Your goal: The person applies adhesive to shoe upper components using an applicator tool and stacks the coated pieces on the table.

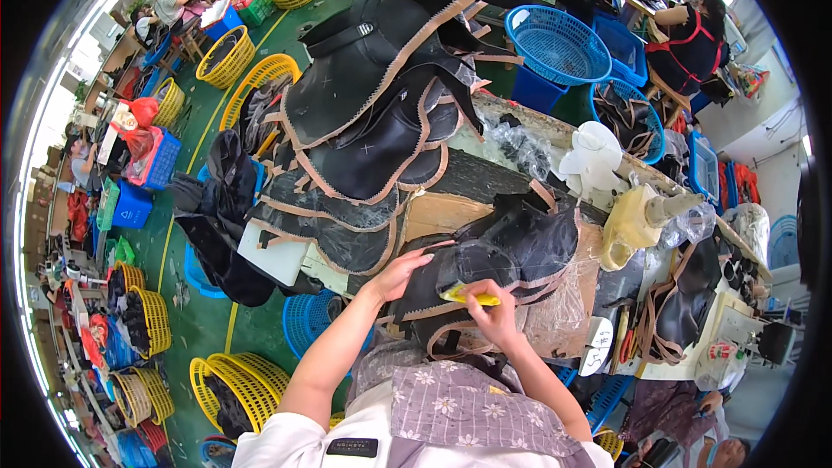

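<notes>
Left hand (pixel 400 273) spread flat on black leather piece (pixel 503 251), on bench (pixel 451 208). Right hand (pixel 492 308) pinching yellow tool (pixel 468 296) against leather, just beside left.

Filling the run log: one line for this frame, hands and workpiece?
left hand flat on black leather piece | right hand pinching yellow tool on piece | piece on workbench | stacked cut pieces behind

Centre frame we see the leather piece (pixel 511 251) on the workbench (pixel 451 208), left hand (pixel 400 273) at its left edge, right hand (pixel 492 312) on it holding a tool (pixel 468 296). Stacked cut pieces (pixel 373 121) sit above; baskets (pixel 555 43) upper right.
</notes>
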Available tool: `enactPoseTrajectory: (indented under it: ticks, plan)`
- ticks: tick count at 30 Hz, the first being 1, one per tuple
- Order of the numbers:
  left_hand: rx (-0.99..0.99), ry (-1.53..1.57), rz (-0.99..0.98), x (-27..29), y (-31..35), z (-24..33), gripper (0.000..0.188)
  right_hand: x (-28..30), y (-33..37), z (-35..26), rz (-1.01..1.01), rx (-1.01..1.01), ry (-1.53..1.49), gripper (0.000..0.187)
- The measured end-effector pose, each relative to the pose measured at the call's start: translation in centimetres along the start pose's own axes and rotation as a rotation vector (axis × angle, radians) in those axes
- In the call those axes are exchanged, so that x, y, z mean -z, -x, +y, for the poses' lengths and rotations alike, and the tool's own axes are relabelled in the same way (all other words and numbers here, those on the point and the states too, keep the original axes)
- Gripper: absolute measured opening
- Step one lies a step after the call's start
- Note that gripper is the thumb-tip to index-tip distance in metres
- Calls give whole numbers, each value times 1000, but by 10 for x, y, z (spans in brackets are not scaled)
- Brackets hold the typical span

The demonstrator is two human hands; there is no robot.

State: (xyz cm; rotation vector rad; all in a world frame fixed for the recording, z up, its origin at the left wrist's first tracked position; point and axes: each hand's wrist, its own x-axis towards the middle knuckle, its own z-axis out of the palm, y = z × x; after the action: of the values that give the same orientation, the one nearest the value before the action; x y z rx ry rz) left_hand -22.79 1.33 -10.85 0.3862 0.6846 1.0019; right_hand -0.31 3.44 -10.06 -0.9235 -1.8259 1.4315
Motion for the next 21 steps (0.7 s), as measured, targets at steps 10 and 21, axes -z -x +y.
enactPoseTrajectory:
  ticks: [10, 21]
  plan:
    - [-19, 99, 280, 27, 1, 0, 31, 8, 2, -23, 221, -227, -351, 10]
    - [-249, -241, -58, -93, -24, 147, 38, 100, 37, 22, 836, -208, -402, 16]
